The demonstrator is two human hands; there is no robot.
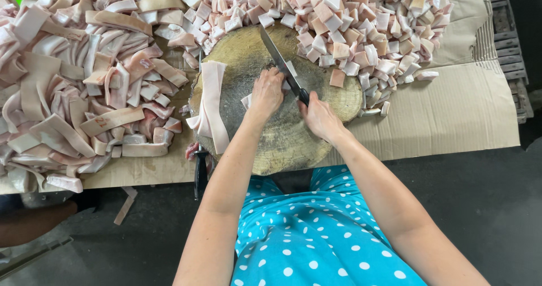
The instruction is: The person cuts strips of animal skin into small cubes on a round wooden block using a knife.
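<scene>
A round wooden chopping block [316, 88] lies in front of me on flattened cardboard. My right hand [319, 117] grips the black handle of a long knife [276, 55], whose blade points away across the block. My left hand [265, 93] presses down on a pale strip of pork skin [247, 100] beside the blade, fingers curled over it. Two long pink-white strips [212, 102] hang over the block's left edge.
A large heap of long pork-skin strips [73, 77] covers the left. A pile of cut square pieces [350, 21] lies beyond the block, to the right. Cardboard [451, 111] spreads right. A second knife [200, 173] hangs at the block's left edge. Dark floor below.
</scene>
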